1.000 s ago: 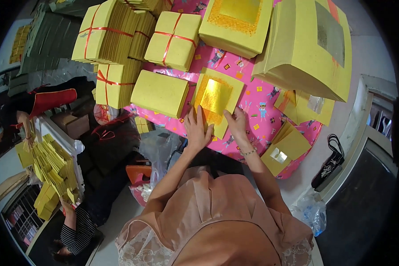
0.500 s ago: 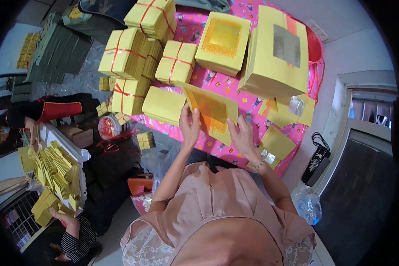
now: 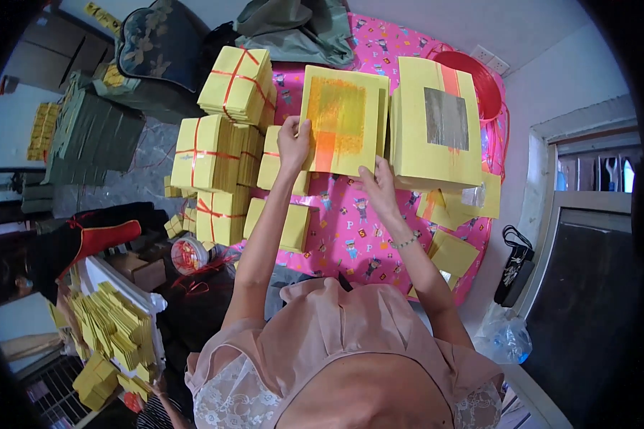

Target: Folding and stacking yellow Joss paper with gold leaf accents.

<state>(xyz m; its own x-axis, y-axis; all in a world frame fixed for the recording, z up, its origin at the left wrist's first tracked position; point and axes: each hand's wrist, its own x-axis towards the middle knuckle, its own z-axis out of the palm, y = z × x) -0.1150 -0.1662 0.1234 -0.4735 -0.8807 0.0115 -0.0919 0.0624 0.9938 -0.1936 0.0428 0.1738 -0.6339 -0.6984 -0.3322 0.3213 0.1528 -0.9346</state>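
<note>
A yellow sheet of joss paper [image 3: 347, 107] with a foil square and orange print lies over the middle paper stack, hiding most of it. Thumb and fingers of my left hand [image 3: 293, 145] pinch its left edge. At the lower right corner, my right hand [image 3: 381, 189] has its fingers closed about the paper. Close on the right stands a taller stack of joss paper [image 3: 411, 154], a silver square on its top sheet. Loose joss sheets [image 3: 454, 252] lie below that stack, near my right wrist.
Red-tied yellow bundles [image 3: 205, 154] are piled at left on the pink patterned cloth [image 3: 350, 236]. A red basin [image 3: 479, 82] sits at the back right. Two people work at a left-hand table with folded yellow papers [image 3: 114, 322]. A dark door [image 3: 572, 300] stands right.
My hands have carried the joss sheet away from my body, from above the near cloth onto the middle stack. It was tilted and now looks flatter. The whole view has shifted.
</note>
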